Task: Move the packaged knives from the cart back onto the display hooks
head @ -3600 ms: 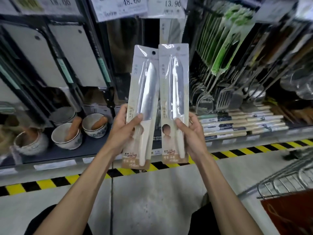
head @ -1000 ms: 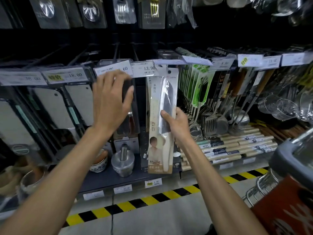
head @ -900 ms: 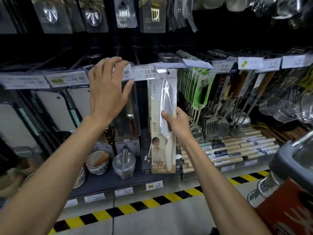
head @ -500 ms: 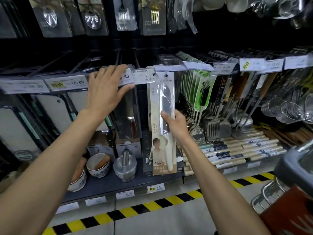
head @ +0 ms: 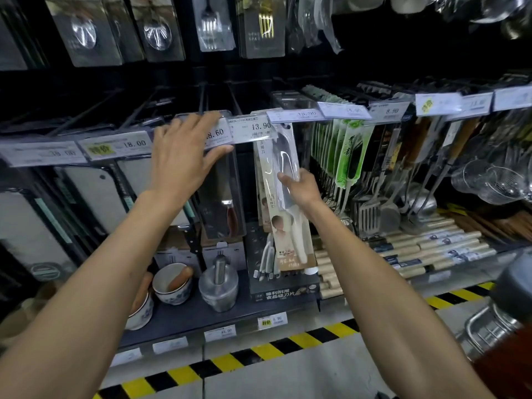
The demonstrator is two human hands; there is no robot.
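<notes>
Right hand (head: 302,190) grips knife pack (head: 283,156), now lifted w/ top behind 13.90 tag (head: 250,129) (hook hidden); left hand (head: 181,159) lies flat on next tag (head: 220,133). Prob. nearly hung.

**Cream Card, Green Packs, Yellow-and-Black Stripe**

The packaged knife (head: 283,197) wore a cream backing card under clear film, with a white handle, a silver blade and a tan band along the bottom. To its right hung utensil packs (head: 345,156) in bright green and white. The price tags (head: 259,129) were white with black numerals. The one reading 18.00 (head: 115,145) carried a yellow sticker. On the dark grey shelf (head: 184,318) sat a white bowl (head: 169,296) with blue patterning and a silver mortar (head: 220,286). The rolling pins (head: 417,249) were pale wood. Hazard tape (head: 259,352) ran in yellow and black diagonal stripes across the pale grey floor (head: 288,381). The cart (head: 486,329) showed silver wire and a dark red panel.
</notes>
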